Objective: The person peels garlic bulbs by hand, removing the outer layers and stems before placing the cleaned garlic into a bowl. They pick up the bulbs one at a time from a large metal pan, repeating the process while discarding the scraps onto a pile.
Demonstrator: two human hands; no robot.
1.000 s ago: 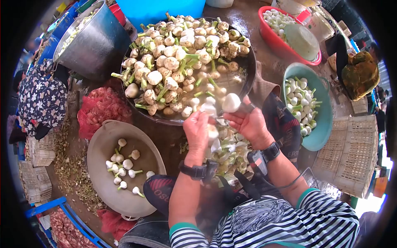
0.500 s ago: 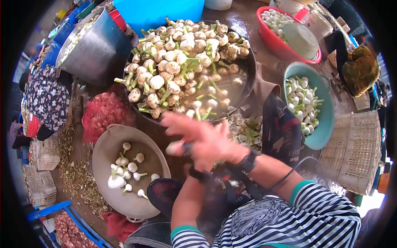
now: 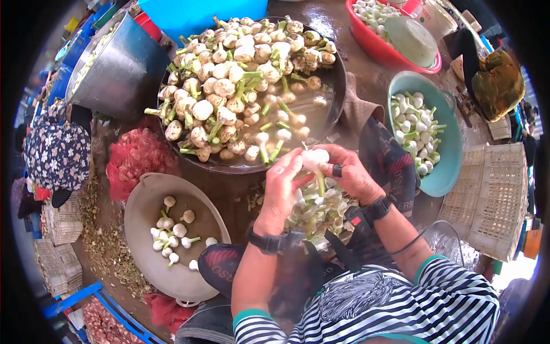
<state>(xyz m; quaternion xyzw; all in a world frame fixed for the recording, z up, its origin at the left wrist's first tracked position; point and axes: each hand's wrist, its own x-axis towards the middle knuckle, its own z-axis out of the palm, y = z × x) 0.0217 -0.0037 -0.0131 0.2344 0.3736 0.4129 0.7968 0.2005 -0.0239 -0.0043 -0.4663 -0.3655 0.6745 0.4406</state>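
Both of my hands meet over the near rim of the wide dark pan (image 3: 226, 167), holding one white garlic bulb (image 3: 314, 158) with its green stem hanging down. My left hand (image 3: 279, 186) pinches it from the left side. From the right, the fingers of my right hand (image 3: 354, 175) close round it, a dark band on one finger. Just below lies a heap of peeled garlic skins (image 3: 321, 215). The pan holds cloudy water and a large pile of unpeeled garlic bulbs (image 3: 223, 86). Clean white bulbs (image 3: 179, 230) lie in the grey basin (image 3: 137, 229) at left.
A teal basin (image 3: 452, 149) of white garlic and a red basin (image 3: 361, 37) stand to the right. Plastic crates (image 3: 487, 200) are beyond. A red mesh sack (image 3: 140, 160) and a tall metal pot (image 3: 120, 66) are at left, near a person in a flowered garment (image 3: 57, 146).
My hands, blurred and crossed before, have drawn apart and now hold a garlic bulb together between their fingertips. The view has shifted slightly.
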